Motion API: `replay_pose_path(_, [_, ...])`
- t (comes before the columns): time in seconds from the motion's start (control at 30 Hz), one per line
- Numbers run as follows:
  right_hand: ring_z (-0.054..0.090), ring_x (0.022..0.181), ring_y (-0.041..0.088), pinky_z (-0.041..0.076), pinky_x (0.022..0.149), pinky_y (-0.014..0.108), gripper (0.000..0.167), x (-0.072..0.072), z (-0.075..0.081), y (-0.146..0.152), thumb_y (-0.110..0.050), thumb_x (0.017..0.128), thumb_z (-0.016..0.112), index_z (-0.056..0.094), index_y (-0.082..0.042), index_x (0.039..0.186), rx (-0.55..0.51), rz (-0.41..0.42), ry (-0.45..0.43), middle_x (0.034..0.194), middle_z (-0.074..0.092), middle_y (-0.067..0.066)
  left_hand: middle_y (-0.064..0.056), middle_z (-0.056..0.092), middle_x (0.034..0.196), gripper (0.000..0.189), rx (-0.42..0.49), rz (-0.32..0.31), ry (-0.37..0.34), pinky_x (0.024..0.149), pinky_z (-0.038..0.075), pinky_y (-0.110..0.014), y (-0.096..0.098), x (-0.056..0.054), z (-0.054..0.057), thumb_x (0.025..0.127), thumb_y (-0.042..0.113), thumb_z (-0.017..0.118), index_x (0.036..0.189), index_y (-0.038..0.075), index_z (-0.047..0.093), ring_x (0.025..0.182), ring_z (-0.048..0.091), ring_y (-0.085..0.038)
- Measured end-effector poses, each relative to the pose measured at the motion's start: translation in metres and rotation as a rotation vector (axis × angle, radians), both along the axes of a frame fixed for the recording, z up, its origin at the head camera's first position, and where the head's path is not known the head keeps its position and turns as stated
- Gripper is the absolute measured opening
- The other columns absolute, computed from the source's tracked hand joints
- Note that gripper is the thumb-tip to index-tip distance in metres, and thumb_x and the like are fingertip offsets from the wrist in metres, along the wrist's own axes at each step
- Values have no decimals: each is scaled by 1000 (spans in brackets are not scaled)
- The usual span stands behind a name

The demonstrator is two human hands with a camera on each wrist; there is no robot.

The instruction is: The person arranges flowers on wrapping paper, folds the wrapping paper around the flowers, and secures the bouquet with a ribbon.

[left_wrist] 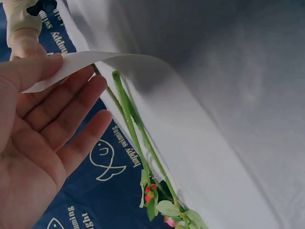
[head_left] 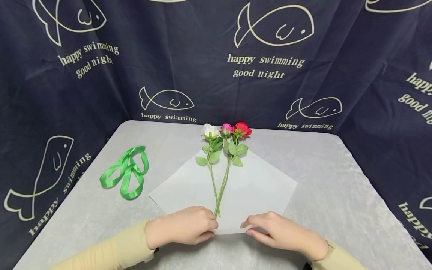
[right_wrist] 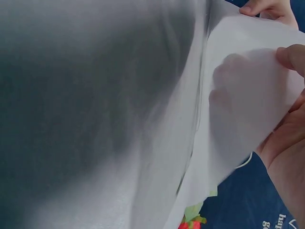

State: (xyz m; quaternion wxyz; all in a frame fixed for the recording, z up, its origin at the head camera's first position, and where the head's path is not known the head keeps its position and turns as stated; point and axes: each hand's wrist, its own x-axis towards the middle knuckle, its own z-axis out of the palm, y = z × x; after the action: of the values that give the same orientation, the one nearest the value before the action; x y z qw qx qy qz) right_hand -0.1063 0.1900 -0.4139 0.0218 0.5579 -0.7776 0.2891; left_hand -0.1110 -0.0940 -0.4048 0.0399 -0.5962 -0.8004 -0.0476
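Note:
A sheet of white wrapping paper [head_left: 260,187] lies on the table with its near edge curving up. My left hand [head_left: 187,227] pinches that edge at the left, thumb [left_wrist: 45,67] on one face and fingers on the other. At the right, my right hand [head_left: 278,232] pinches the same edge, its thumb [right_wrist: 290,57] against the paper. On the sheet rest a white rose [head_left: 210,131], a pink rose [head_left: 226,129] and a red rose [head_left: 243,128], heads towards the back. Their green stems [head_left: 221,191] cross near the left fingers.
A looped green ribbon [head_left: 131,168] lies left of the paper on the grey cloth-covered table [head_left: 337,195]. Dark blue fabric [head_left: 216,90] with fish drawings and lettering hangs round the back and sides.

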Motion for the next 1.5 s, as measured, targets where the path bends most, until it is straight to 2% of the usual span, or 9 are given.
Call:
replay_pose_path(0.27, [42,64,-11,39,60,2,7,-2,5,-1,-10,93,57,56,-16,97,-22,85,12,73,55,-14,15,37,61,24,-30,-23,-127,56,37,-12,-1,-2,10,85,20,65,68,19,48,56,33,3])
replay_pose_path(0.4, [33,60,-12,34,55,0,8,-2,9,-2,-11,94,56,52,-17,89,-14,76,-14,64,45,-12,13,35,60,24,-26,-11,-296,50,28,-8,-2,-5,19,85,17,64,67,16,48,54,29,4])
replay_pose_path(0.57, [16,55,-8,26,47,3,30,-3,15,-2,-9,92,58,37,-12,72,-4,10,-162,58,21,-10,14,47,62,16,-6,30,-513,52,34,-4,-6,-13,27,86,14,62,71,15,54,55,34,7])
replay_pose_path(0.67, [13,55,-8,24,46,4,37,-4,18,-2,-9,92,59,31,-11,68,-13,-9,-208,58,17,-10,16,52,66,10,-2,37,-609,55,39,-4,-9,-18,29,86,14,60,77,16,58,55,37,10])
replay_pose_path(0.77, [14,54,-11,21,45,4,37,-7,21,-3,-11,91,60,32,-13,68,-18,-48,-202,56,18,-12,15,46,60,17,6,64,-667,50,34,-6,-10,-24,30,88,14,59,72,15,53,52,32,9])
replay_pose_path(0.9, [17,52,-14,20,43,5,22,-14,23,-3,-13,90,62,47,-17,74,-31,-104,-192,53,26,-13,12,35,57,25,44,109,-705,49,27,-10,-13,-35,27,90,15,58,68,15,46,50,28,5])
replay_pose_path(1.03, [22,51,-14,23,42,6,11,-23,21,-2,-13,90,62,56,-19,84,-44,-184,-247,54,36,-16,12,33,58,22,80,184,-731,51,28,-13,-15,-46,26,92,16,58,72,15,49,51,28,2])
replay_pose_path(1.27, [18,51,-7,20,47,12,30,-33,15,-3,-19,91,63,40,-15,72,-9,-340,-352,58,25,-19,9,27,57,30,74,318,-715,52,25,-16,-13,-53,23,93,17,58,68,15,42,51,24,-2])
replay_pose_path(1.5, [29,41,-8,22,42,13,41,-32,8,-1,-25,90,64,35,-8,66,48,-335,-500,54,25,-16,9,26,57,32,75,366,-714,53,27,-18,-12,-55,11,92,15,58,67,13,39,52,25,-4])
